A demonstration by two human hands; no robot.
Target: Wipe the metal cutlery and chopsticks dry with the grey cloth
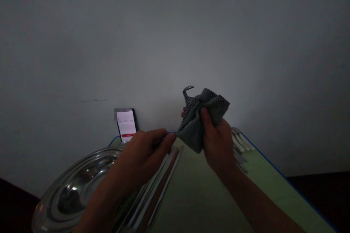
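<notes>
My right hand [217,138] grips a bunched grey cloth [191,133] with black-and-white checked edging and a loop at its top. The thumb presses into the folds. My left hand [149,151] is closed in a pinch, thumb and fingers together, right at the cloth's lower left corner. Whether it pinches that corner or a thin thing reaching into the cloth, I cannot tell. Both hands are raised above the table. Beneath my left hand several long thin utensils [161,189], one of them brown, lie side by side, partly covered by the forearm.
At the left stands a wide shiny metal basin [51,196]. A phone [126,125] with a running timer leans against the wall. Several pieces of cutlery [242,142] lie at the right of the green tabletop [191,196], which has a blue edge.
</notes>
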